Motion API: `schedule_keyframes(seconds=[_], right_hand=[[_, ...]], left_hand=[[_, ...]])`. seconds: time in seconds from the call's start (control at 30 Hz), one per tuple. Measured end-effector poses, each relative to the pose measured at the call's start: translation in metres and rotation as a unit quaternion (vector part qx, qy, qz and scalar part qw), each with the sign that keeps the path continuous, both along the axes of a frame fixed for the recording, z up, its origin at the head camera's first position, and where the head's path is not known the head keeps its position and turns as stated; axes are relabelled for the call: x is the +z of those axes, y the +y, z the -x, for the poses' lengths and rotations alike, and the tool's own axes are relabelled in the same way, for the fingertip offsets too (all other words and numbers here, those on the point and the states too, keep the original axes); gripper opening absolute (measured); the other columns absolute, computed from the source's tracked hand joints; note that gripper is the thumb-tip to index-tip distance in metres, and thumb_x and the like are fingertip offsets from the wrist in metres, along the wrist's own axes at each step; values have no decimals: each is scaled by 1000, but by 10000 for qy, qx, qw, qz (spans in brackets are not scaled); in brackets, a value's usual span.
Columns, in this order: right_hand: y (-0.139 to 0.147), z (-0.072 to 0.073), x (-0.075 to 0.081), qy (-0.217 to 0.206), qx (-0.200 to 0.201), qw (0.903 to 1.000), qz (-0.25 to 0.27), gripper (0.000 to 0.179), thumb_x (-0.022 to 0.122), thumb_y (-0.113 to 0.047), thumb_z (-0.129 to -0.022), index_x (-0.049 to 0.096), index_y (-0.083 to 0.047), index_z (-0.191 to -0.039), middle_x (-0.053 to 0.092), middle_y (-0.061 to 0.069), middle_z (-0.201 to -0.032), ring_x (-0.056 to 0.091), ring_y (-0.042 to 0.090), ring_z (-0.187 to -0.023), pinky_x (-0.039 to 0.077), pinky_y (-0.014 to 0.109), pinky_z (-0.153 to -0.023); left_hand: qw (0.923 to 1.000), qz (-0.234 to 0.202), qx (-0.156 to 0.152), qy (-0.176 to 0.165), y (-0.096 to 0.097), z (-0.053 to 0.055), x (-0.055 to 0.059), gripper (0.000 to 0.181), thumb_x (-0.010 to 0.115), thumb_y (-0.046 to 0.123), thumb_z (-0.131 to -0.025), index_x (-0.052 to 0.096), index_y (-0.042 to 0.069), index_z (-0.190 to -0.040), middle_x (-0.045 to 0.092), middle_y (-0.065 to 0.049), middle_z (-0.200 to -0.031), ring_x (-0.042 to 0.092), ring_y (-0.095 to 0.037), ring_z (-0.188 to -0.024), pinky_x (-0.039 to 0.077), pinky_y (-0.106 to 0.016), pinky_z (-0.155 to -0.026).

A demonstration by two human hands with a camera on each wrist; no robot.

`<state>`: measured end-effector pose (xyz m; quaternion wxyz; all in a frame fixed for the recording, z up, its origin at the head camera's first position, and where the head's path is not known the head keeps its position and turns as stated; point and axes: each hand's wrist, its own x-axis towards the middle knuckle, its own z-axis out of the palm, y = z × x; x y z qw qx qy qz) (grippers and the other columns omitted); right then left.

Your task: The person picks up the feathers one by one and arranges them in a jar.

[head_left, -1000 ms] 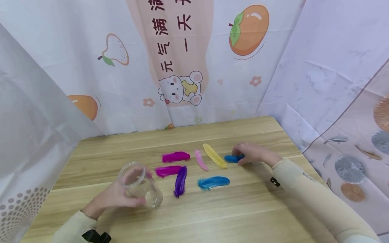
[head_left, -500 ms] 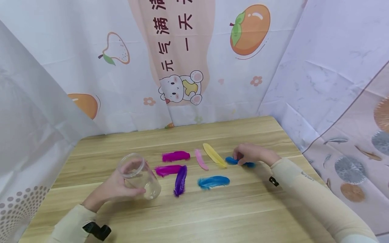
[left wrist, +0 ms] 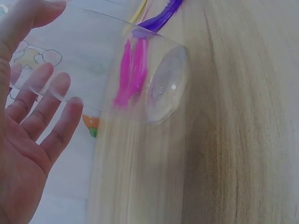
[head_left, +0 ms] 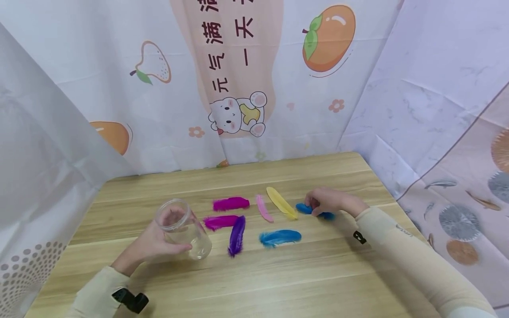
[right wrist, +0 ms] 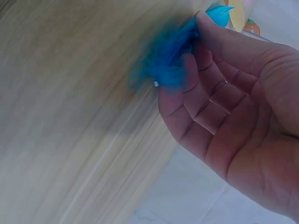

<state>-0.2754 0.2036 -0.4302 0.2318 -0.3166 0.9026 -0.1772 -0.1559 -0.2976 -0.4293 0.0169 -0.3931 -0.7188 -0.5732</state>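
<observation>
My left hand (head_left: pixel 161 240) grips a clear plastic jar (head_left: pixel 195 240), fingers round the far side and thumb in front. The jar leans with its open mouth up and to the left, and nothing shows inside it. At the right, my right hand (head_left: pixel 327 201) pinches a blue feather (head_left: pixel 304 208) between thumb and fingers. In the right wrist view the fluffy end of that blue feather (right wrist: pixel 161 60) spreads out past the fingertips. The nearest feather to this hand is a yellow one (head_left: pixel 281 203), just to its left.
Between the hands lie a pink feather (head_left: pixel 263 208), a lighter blue feather (head_left: pixel 280 237), a purple feather (head_left: pixel 237 236) and two magenta feathers, one at the back (head_left: pixel 231 203) and one (head_left: pixel 219 222) under the purple tip. A printed curtain (head_left: pixel 167 110) hangs behind the wooden table (head_left: pixel 254 282).
My right hand has taken hold of the blue feather, whose other end now shows beyond the fingers. The left hand has lifted the jar slightly up and back.
</observation>
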Motion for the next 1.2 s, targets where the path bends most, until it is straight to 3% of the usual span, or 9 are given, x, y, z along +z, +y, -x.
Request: schedule_keyframes(seconds=[0.17, 0.3, 0.43, 0.57, 0.67, 0.8, 1.2], right_hand=[[0, 0, 0, -38, 17, 10000, 57, 13, 77, -4, -89, 68, -8, -98, 65, -3, -88, 57, 10, -80, 52, 29, -75], [1, 0, -1, 109, 188, 9997, 90, 10, 77, -4, -89, 68, -9, -89, 64, -4, -84, 55, 8, -76, 50, 27, -72], [3, 0, 0, 213, 301, 9990, 235, 7, 73, -2, -92, 68, -6, -90, 64, -2, -85, 55, 9, -77, 51, 29, -74], [6, -1, 5, 284, 88, 9993, 224, 8, 74, -4, -91, 69, -3, -96, 66, 0, -89, 58, 12, -81, 53, 34, -78], [6, -3, 9, 354, -110, 9992, -165, 16, 81, -11, -87, 69, -5, -96, 65, -2, -87, 58, 12, -79, 53, 34, -76], [4, -7, 12, 252, -179, 9980, -553, 15, 83, -14, -85, 70, -9, -87, 64, -4, -82, 57, 10, -73, 52, 31, -71], [4, -5, 8, 24, 143, 9992, -376, 13, 74, -9, -91, 68, -13, -81, 61, -7, -76, 52, 9, -68, 47, 28, -66]], left_hand=[[9995, 264, 155, 47, -1, -1, -2, 75, 87, -19, -63, 44, -7, -123, 63, -15, -120, 63, -21, -114, 45, -24, -102], [9993, 308, 151, 151, -1, -1, -2, 74, 87, -18, -63, 44, -7, -123, 63, -15, -119, 63, -23, -113, 45, -24, -101], [9991, 361, 187, 139, -1, -1, -2, 75, 88, -17, -63, 44, -6, -123, 63, -16, -119, 62, -22, -113, 45, -24, -101], [9973, 585, 433, -38, -1, -3, 0, 74, 90, -12, -64, 46, -2, -123, 64, -12, -119, 62, -21, -113, 44, -24, -100], [9954, 722, 602, -185, -2, -5, 1, 73, 91, -9, -65, 46, 2, -122, 65, -10, -120, 61, -19, -114, 43, -23, -100], [9961, 676, 538, -170, -3, -5, 0, 73, 90, -10, -65, 46, -1, -122, 64, -13, -120, 61, -20, -114, 44, -24, -100], [9964, 664, 508, -170, -2, -6, 3, 74, 89, -12, -66, 46, -2, -125, 63, -13, -122, 61, -21, -116, 44, -25, -101]])
